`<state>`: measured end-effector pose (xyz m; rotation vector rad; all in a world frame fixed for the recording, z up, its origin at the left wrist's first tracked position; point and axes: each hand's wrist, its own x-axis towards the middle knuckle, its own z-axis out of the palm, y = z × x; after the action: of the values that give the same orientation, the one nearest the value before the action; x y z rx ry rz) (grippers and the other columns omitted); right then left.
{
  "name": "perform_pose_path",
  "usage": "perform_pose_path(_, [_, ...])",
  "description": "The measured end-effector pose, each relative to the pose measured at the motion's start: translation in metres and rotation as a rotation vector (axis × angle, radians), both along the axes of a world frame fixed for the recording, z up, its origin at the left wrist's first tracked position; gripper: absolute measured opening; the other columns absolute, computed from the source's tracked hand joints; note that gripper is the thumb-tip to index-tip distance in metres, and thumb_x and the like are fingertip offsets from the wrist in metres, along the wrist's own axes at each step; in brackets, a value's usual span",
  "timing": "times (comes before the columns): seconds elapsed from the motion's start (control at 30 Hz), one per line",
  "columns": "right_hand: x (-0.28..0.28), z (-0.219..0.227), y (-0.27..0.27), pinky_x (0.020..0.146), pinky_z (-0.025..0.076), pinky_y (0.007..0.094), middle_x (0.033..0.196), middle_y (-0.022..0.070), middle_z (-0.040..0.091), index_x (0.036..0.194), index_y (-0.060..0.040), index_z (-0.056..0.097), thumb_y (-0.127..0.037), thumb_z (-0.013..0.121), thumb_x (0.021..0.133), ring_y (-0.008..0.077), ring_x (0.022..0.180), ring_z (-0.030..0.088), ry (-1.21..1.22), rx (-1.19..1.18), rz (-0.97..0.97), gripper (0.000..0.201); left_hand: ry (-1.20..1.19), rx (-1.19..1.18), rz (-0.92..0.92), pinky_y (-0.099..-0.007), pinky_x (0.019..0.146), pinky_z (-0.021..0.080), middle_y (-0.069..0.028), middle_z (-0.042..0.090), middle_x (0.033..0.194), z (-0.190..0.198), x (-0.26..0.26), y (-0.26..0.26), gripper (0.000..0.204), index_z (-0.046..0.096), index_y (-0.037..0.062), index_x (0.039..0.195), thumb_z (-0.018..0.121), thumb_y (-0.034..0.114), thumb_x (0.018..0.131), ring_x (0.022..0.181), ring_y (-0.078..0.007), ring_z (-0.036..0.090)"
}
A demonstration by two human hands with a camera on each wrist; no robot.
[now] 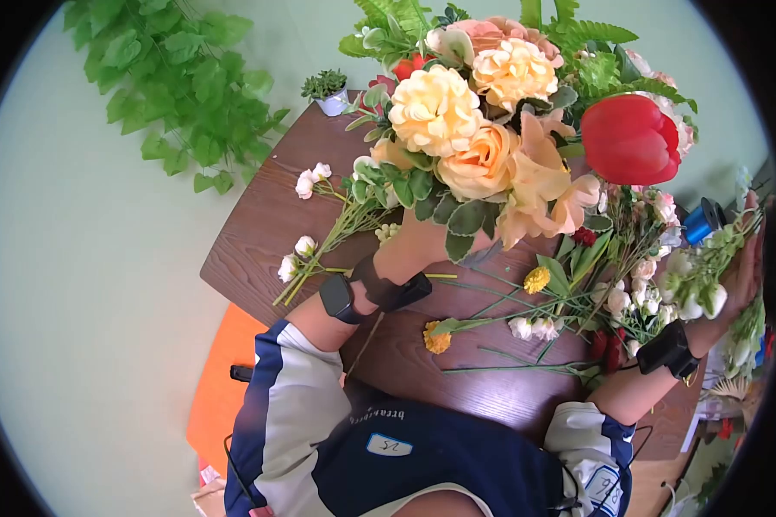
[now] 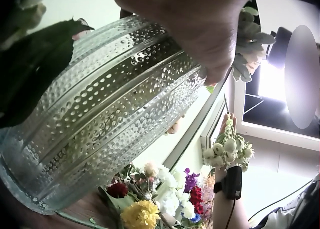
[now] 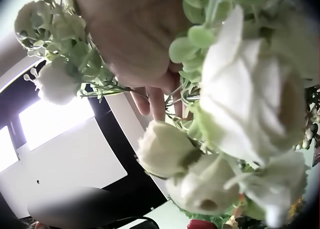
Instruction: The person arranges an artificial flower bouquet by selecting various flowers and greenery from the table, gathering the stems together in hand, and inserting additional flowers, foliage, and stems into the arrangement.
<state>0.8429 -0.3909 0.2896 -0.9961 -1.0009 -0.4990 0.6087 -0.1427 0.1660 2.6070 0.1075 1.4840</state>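
My left hand [image 2: 195, 29] grips a clear, dimpled glass vase [image 2: 115, 104] close to its rim. In the head view the vase is mostly hidden under a full bouquet [image 1: 478, 159] of peach roses, cream blooms and a red tulip [image 1: 629, 140], and part of my left hand [image 1: 427, 237] shows below it. Off to the right, my right hand [image 1: 744, 271] holds a spray of white roses [image 1: 694, 289] by its thin green stems. Its blossoms hang downward in the left wrist view, and in the right wrist view the fingers [image 3: 156, 104] curl around the stems.
Loose flowers, including a yellow bloom [image 1: 437, 337] and white sprigs [image 1: 306, 246], lie on the brown wooden table [image 1: 263, 224]. A blue ribbon spool [image 1: 703, 221] stands at the right. Near the back left edge sits a small potted plant [image 1: 325, 86]; an orange chair [image 1: 224, 370] is at the left.
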Motion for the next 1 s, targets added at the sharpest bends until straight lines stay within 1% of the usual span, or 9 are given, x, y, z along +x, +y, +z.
perform_pose_path(0.23, [0.057,-0.034,-0.034,0.084,0.048,0.0322,0.132,0.0152,0.042,0.130,-0.0019,0.032,0.006,0.049,0.085,0.0299,0.107,0.054,0.091,-0.027,-0.018,0.049,0.140,0.126,0.047,-0.0332,0.074,0.048,-0.0035,0.059,0.096,-0.042,0.014,0.030,0.033,0.059,0.0096,0.099,0.065,0.027,0.072,0.088,-0.0182,0.057])
perform_pose_path(0.3, [0.068,-0.041,-0.040,0.082,0.048,0.0299,0.128,0.0135,0.048,0.130,-0.0012,0.032,0.006,0.050,0.084,0.0258,0.097,0.058,0.065,0.100,0.163,0.050,0.097,0.114,0.032,-0.0330,0.074,0.048,-0.0036,0.059,0.096,-0.039,0.020,0.031,0.032,0.059,0.0093,0.099,0.065,0.026,0.073,0.087,-0.0182,0.057])
perform_pose_path(0.37, [0.045,-0.027,-0.012,0.071,0.047,0.0280,0.120,0.0102,0.055,0.129,-0.0025,0.036,0.004,0.053,0.082,0.0191,0.082,0.059,0.058,0.171,0.007,0.050,0.055,0.095,0.013,-0.0328,0.073,0.048,-0.0037,0.059,0.095,-0.033,0.022,0.036,0.031,0.059,0.0090,0.099,0.065,0.026,0.073,0.087,-0.0182,0.057])
perform_pose_path(0.43, [0.040,-0.017,0.001,0.062,0.038,0.0252,0.113,0.0046,0.060,0.126,-0.0046,0.043,-0.005,0.061,0.080,0.0120,0.068,0.051,-0.034,0.369,0.725,0.049,0.017,0.068,-0.007,-0.0326,0.073,0.048,-0.0038,0.059,0.095,-0.032,0.014,0.036,0.031,0.059,0.0087,0.099,0.064,0.026,0.074,0.086,-0.0182,0.057])
perform_pose_path(0.5, [-0.004,-0.007,0.016,0.059,0.029,0.0246,0.103,-0.0048,0.063,0.123,-0.0076,0.047,-0.016,0.068,0.076,0.0080,0.061,0.043,0.131,0.416,0.675,0.053,-0.014,0.035,-0.024,-0.0323,0.073,0.048,-0.0039,0.059,0.094,-0.029,0.020,0.036,0.030,0.059,0.0084,0.099,0.064,0.025,0.074,0.086,-0.0183,0.057])
perform_pose_path(0.57, [-0.012,-0.008,0.025,0.059,0.026,0.0244,0.094,-0.0138,0.064,0.124,-0.0090,0.047,-0.022,0.072,0.073,0.0078,0.058,0.037,0.225,0.412,0.981,0.058,-0.039,0.000,-0.038,-0.0321,0.072,0.048,-0.0040,0.059,0.093,-0.027,0.016,0.036,0.030,0.059,0.0080,0.099,0.064,0.025,0.075,0.085,-0.0183,0.057])
perform_pose_path(0.73, [-0.019,-0.013,0.023,0.104,0.029,0.0380,0.088,-0.0153,0.062,0.132,-0.0068,0.036,-0.031,0.072,0.072,0.0117,0.105,0.051,0.263,0.328,0.968,0.074,-0.095,-0.092,-0.066,-0.0316,0.071,0.048,-0.0043,0.059,0.092,-0.022,0.016,0.032,0.028,0.058,0.0072,0.098,0.063,0.024,0.076,0.084,-0.0183,0.057])
perform_pose_path(0.83, [-0.020,-0.006,0.022,0.106,0.026,0.0479,0.090,-0.0091,0.062,0.134,-0.0014,0.027,-0.034,0.071,0.072,0.0215,0.115,0.048,0.206,0.315,0.674,0.082,-0.132,-0.146,-0.085,-0.0312,0.071,0.048,-0.0045,0.059,0.091,-0.023,0.012,0.024,0.027,0.058,0.0068,0.098,0.063,0.023,0.077,0.083,-0.0184,0.057])
perform_pose_path(1.0, [-0.017,-0.009,-0.002,0.097,0.036,0.0354,0.082,-0.0086,0.058,0.132,0.0015,0.031,-0.035,0.065,0.077,0.0189,0.110,0.048,0.168,0.301,0.718,0.074,-0.184,-0.253,-0.106,-0.0307,0.070,0.048,-0.0047,0.059,0.090,-0.021,0.008,0.016,0.026,0.058,0.0060,0.098,0.062,0.022,0.078,0.081,-0.0184,0.057])
